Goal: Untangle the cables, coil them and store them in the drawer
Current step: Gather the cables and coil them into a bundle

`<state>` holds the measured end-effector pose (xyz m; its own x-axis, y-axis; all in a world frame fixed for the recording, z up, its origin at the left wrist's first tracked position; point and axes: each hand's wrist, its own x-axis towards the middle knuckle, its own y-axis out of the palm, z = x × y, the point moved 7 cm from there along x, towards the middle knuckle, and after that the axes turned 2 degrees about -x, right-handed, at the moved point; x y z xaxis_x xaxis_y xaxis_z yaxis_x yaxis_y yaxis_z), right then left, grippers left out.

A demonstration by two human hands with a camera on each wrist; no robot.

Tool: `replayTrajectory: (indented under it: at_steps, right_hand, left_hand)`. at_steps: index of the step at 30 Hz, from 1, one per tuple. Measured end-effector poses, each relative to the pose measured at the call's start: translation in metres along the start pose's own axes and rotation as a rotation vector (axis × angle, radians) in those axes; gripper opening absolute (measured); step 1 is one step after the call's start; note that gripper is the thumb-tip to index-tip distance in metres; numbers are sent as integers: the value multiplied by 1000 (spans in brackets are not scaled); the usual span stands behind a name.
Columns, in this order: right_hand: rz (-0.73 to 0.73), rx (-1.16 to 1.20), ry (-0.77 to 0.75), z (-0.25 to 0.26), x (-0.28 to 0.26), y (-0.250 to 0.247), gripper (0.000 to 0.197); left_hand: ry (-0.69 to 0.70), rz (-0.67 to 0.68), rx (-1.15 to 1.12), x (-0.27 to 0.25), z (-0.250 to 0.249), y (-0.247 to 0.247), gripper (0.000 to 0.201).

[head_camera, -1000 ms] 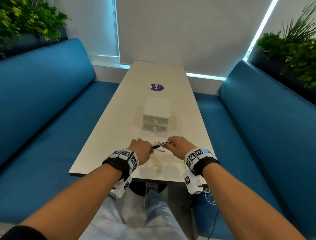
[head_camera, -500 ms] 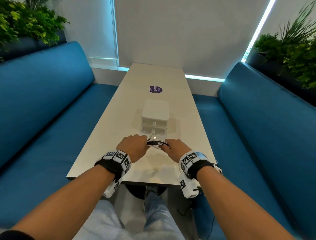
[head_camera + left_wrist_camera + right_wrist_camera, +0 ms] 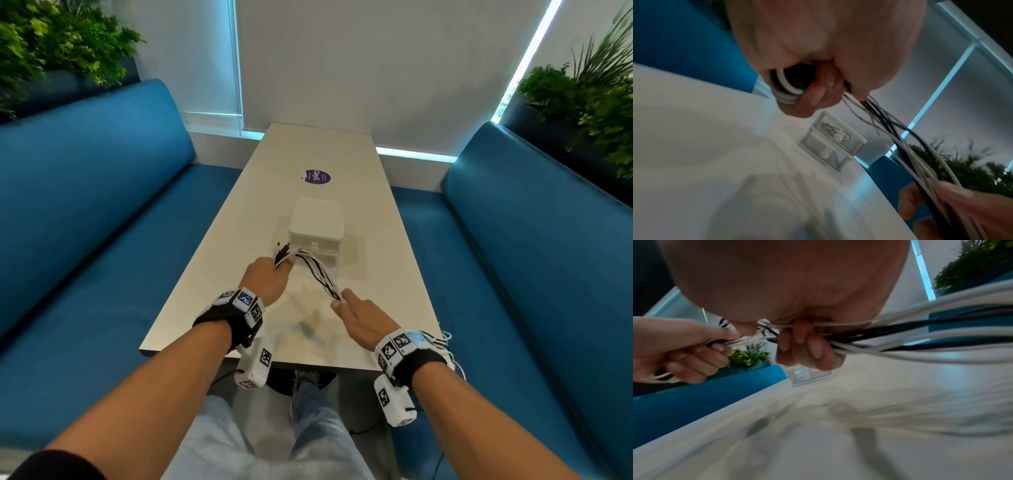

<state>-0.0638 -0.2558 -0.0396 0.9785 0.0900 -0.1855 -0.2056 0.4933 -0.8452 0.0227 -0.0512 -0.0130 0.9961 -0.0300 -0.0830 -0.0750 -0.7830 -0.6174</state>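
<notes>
A bundle of black and white cables (image 3: 318, 274) stretches in the air between my two hands above the table. My left hand (image 3: 270, 277) grips one end, with the plugs sticking out toward the drawer box; its curled fingers (image 3: 818, 95) wrap the strands. My right hand (image 3: 356, 315) grips the bundle lower and nearer to me, fingers (image 3: 803, 345) curled round the cables (image 3: 920, 337), whose loose length trails past my right wrist. The white two-drawer box (image 3: 317, 233) stands just beyond the hands, both drawers pushed in; a cable shows inside its top drawer (image 3: 834, 133).
The long white table (image 3: 239, 240) carries a purple round sticker (image 3: 318, 177) behind the box. Blue benches (image 3: 85, 222) run along both sides, with plants (image 3: 589, 102) behind them. The table's near edge (image 3: 274, 359) lies just under my wrists.
My hands have drawn apart: the left rose toward the drawer box, the right pulled back and right, so the bundle is now stretched out between them.
</notes>
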Motion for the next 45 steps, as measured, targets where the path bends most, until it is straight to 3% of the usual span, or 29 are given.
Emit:
replayTrajectory:
  at_steps: [3, 10, 14, 16, 18, 21, 24, 30, 35, 40, 45]
  right_hand:
    - [-26, -51, -63, 11, 1, 4, 36]
    - [-22, -180, -167, 40, 7, 14, 35]
    - [43, -242, -139, 44, 4, 24, 38]
    - [55, -274, -135, 44, 5, 27, 37]
    - [65, -289, -129, 43, 6, 29, 35]
    - [39, -230, -123, 43, 11, 27, 37]
    - [-49, -162, -129, 42, 16, 13, 44]
    - [-259, -57, -207, 40, 11, -44, 29]
    - [-95, -89, 189, -52, -3, -43, 38]
    - [56, -360, 457, -140, -39, -40, 34]
    - [-81, -449, 640, -168, -52, -77, 18]
  left_hand:
    - [-67, 71, -208, -12, -4, 15, 61]
    - [-61, 254, -279, -27, -18, 49, 75]
    - [-61, 318, -327, -30, -22, 68, 45]
    - [-62, 295, -312, -29, -23, 70, 22]
    - [-36, 255, -249, -27, -25, 67, 13]
    - [43, 237, -263, -26, -33, 66, 25]
    - [35, 227, -448, -18, -39, 61, 41]
    - [133, 181, -646, -14, -90, 44, 52]
    - [127, 69, -781, -10, -105, 34, 46]
    - [66, 1, -787, -7, -77, 34, 39]
    - [52, -1, -822, -8, -73, 36, 38]
